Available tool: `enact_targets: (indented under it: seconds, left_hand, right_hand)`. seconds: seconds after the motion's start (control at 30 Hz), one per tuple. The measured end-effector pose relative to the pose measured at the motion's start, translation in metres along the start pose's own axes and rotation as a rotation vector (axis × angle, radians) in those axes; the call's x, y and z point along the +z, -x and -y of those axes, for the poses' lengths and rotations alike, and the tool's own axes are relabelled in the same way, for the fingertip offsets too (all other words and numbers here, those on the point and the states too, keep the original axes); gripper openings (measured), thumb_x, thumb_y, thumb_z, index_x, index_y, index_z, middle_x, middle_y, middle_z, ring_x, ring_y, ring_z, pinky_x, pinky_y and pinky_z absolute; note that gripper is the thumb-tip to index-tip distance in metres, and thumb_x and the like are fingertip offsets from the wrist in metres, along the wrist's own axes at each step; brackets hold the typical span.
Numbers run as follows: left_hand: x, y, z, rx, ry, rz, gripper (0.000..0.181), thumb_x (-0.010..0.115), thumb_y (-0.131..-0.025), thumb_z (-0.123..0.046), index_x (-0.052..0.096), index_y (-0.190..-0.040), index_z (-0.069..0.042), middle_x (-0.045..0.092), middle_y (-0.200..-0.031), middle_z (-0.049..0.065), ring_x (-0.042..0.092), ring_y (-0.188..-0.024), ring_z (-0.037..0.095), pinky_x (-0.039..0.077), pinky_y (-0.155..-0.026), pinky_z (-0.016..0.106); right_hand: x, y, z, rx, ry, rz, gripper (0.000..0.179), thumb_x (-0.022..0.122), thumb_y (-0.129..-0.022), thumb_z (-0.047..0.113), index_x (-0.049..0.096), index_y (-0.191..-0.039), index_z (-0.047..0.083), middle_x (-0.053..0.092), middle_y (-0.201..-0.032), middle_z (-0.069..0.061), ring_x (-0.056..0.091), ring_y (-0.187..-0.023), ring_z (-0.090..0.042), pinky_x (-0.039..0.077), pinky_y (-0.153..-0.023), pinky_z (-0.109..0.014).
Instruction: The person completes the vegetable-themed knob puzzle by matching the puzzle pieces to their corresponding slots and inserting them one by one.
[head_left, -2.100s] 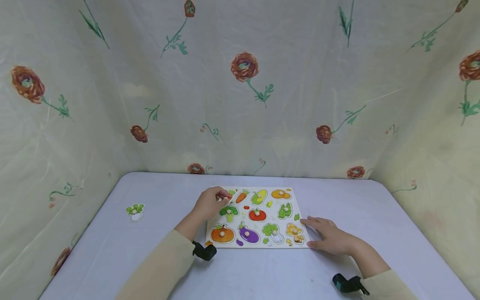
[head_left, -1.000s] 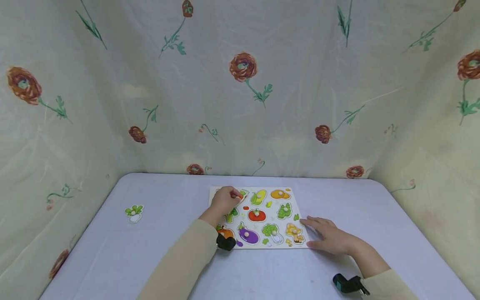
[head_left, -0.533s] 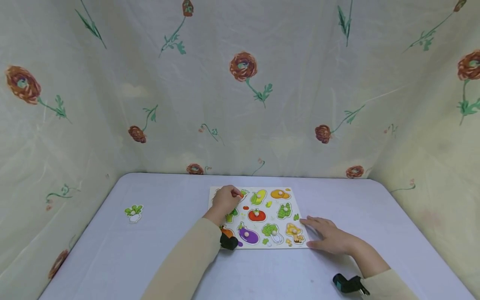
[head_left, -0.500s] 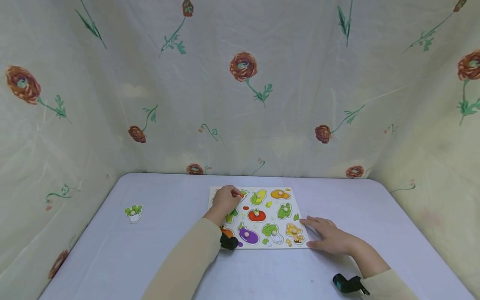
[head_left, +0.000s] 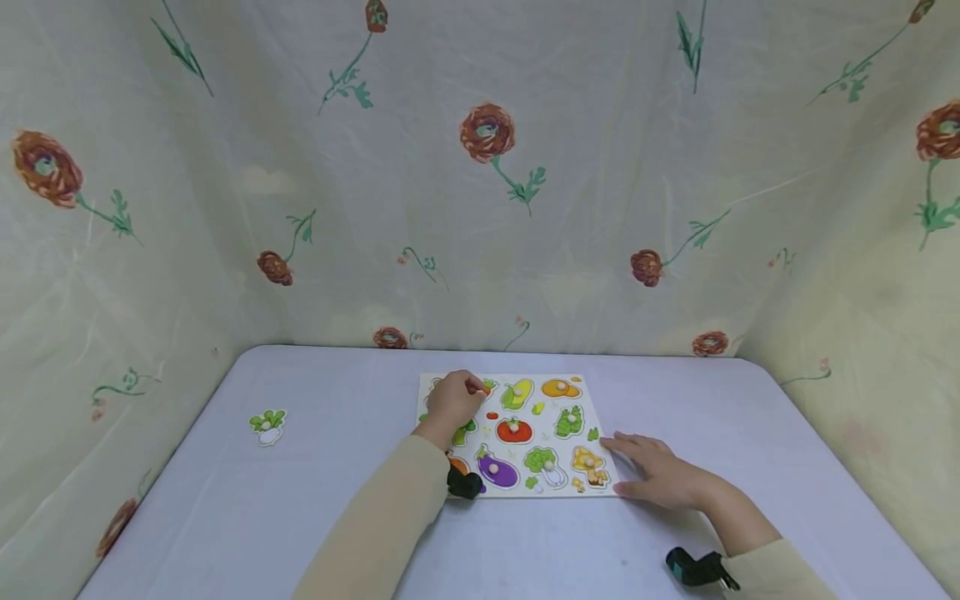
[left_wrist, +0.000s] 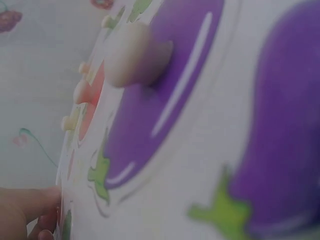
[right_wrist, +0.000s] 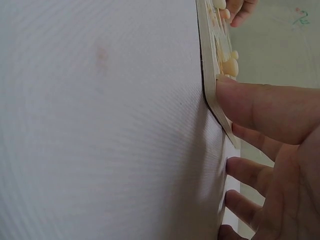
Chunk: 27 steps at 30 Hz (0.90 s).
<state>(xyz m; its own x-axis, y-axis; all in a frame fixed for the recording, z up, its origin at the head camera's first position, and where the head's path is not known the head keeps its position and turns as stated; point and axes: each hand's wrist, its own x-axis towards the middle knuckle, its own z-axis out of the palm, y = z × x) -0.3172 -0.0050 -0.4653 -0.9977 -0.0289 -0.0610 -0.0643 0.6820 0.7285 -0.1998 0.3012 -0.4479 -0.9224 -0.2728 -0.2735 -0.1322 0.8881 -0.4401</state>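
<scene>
A white knobbed vegetable puzzle board (head_left: pixel 480 429) lies on the table. My left hand (head_left: pixel 453 402) reaches over its upper left part, thumb and forefinger pinching the carrot piece (head_left: pixel 489 387), which is mostly hidden by the fingers. In the left wrist view the eggplant piece (left_wrist: pixel 155 95) with its round knob looms close, and the left fingers (left_wrist: pixel 30 202) show beyond it. My right hand (head_left: pixel 660 473) rests at the board's right edge with extended fingers. The right wrist view shows its thumb (right_wrist: pixel 270 110) against the board's corner.
Apart from the board, a white turnip piece with green leaves (head_left: pixel 267 427) lies on the left of the white table (head_left: pixel 300 500). Corn (head_left: pixel 517 394), tomato (head_left: pixel 514 430), cabbage (head_left: pixel 545 467) and mushroom (head_left: pixel 589 465) pieces sit in the board. A flowered curtain (head_left: pixel 480 250) surrounds the table.
My left hand has moved right from the board's upper left corner to the carrot piece, then shifted slightly further right. The right hand stays at the board's edge.
</scene>
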Motion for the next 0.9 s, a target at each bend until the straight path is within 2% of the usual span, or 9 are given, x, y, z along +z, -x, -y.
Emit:
enact_targets:
  seconds: [0.27,0.57,0.77,0.9]
  left_hand:
    - [-0.001,0.0,0.001,-0.004,0.02,-0.004,0.007,0.071,-0.092,-0.021,0.067,-0.09,-0.016,0.065,-0.088,0.001,0.055,-0.079,0.018,0.041,-0.076,0.033]
    - [-0.002,0.001,0.005,0.018,0.031,-0.002,0.006,0.07,-0.093,-0.021,0.067,-0.093,-0.016,0.067,-0.092,0.001,0.056,-0.079,0.018,0.043,-0.075,0.033]
    - [-0.01,0.005,0.008,0.033,0.079,0.018,0.009,0.07,-0.093,-0.022,0.068,-0.097,-0.015,0.068,-0.097,0.002,0.058,-0.082,0.017,0.049,-0.068,0.027]
    - [-0.019,0.007,0.009,0.031,0.112,0.023,0.012,0.071,-0.092,-0.02,0.07,-0.101,-0.012,0.068,-0.103,0.005,0.059,-0.085,0.018,0.052,-0.071,0.029]
  right_hand:
    - [-0.001,0.001,0.002,-0.003,-0.014,0.004,0.075,0.072,-0.087,0.042,0.042,-0.15,0.015,0.028,-0.16,-0.025,0.019,-0.145,-0.054,0.023,-0.111,-0.075]
    - [-0.001,0.001,0.0,-0.007,-0.007,0.004,0.074,0.071,-0.087,0.042,0.042,-0.15,0.015,0.028,-0.16,-0.026,0.019,-0.145,-0.055,0.023,-0.111,-0.075]
    - [-0.001,0.0,0.0,-0.003,-0.01,0.005,0.075,0.072,-0.087,0.042,0.042,-0.15,0.015,0.028,-0.16,-0.026,0.019,-0.145,-0.055,0.023,-0.11,-0.076]
    - [-0.001,0.0,0.001,0.0,-0.012,0.009,0.075,0.072,-0.087,0.042,0.042,-0.15,0.015,0.028,-0.16,-0.026,0.019,-0.145,-0.055,0.023,-0.11,-0.076]
